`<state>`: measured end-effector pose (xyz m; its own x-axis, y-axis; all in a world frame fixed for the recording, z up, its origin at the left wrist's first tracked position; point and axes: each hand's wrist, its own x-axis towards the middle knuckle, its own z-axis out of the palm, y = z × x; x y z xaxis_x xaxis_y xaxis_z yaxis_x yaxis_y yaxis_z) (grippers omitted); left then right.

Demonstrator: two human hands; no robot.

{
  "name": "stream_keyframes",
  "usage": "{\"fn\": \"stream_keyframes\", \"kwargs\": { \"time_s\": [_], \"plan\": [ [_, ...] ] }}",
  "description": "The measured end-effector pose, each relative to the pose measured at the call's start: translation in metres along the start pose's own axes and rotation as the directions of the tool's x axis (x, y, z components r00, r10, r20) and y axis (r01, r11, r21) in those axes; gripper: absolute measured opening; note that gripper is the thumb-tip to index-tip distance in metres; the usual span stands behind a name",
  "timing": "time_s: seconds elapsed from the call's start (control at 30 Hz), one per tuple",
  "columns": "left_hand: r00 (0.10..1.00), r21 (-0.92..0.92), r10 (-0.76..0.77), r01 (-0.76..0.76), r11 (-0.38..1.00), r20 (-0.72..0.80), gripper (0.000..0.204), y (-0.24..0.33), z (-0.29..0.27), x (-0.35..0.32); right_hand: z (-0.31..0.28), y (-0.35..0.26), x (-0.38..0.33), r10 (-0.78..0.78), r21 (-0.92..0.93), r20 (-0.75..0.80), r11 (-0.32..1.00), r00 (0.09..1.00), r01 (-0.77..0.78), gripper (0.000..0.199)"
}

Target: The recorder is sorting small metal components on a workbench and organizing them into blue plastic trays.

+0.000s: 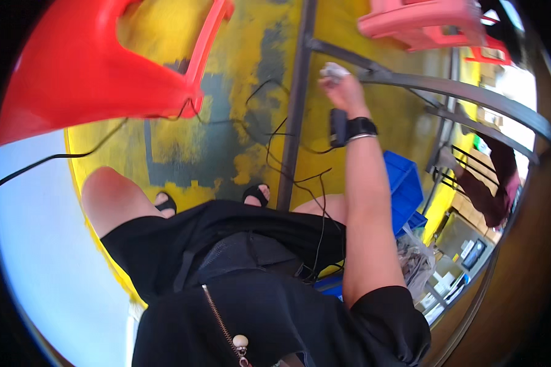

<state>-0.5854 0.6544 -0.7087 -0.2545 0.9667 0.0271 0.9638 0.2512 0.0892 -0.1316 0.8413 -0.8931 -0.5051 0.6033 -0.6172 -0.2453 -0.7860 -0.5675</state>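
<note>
My right hand reaches forward beside a dark metal frame, its fingers bent. At the fingertips is a small, crumpled whitish-grey thing, too blurred to name; whether it is held or worn on the fingers is unclear. A black watch circles the wrist. Black cables hang loosely left of that forearm and run down to my lap. My left hand is out of view.
A red plastic stool fills the upper left, with a pink stool at the upper right. Blue bins and a clear plastic bag sit right of my arm. Another person in maroon clothing is at the far right.
</note>
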Motion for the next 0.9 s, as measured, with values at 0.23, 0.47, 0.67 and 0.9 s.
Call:
{"fn": "stream_keyframes", "kwargs": {
  "time_s": [0.23, 0.47, 0.67, 0.9],
  "plan": [
    [0.924, 0.040, 0.227, -0.226, 0.973, -0.309, 0.069, 0.026, -0.083, 0.080, 0.248, 0.003, -0.118, 0.032, -0.467, 0.375, 0.870, 0.926, 0.159, 0.023],
    [0.967, -0.026, 0.253, -0.254, 0.967, -0.038, 0.086, 0.074, -0.134, 0.058, 0.395, -0.062, -0.261, 0.062, -0.361, 0.618, 0.908, 0.784, 0.213, 0.017],
    [0.928, -0.056, 0.262, -0.257, 0.965, 0.266, 0.093, 0.085, -0.203, 0.057, 0.477, -0.127, -0.355, -0.079, -0.218, 0.514, 0.951, 0.854, 0.219, 0.019],
    [0.593, -0.209, 0.559, -0.555, 0.805, 0.579, 0.101, 0.107, -0.254, -0.025, 0.489, -0.138, -0.506, -0.141, -0.286, 0.141, 0.942, 0.980, 0.177, 0.024]
  ]
}}
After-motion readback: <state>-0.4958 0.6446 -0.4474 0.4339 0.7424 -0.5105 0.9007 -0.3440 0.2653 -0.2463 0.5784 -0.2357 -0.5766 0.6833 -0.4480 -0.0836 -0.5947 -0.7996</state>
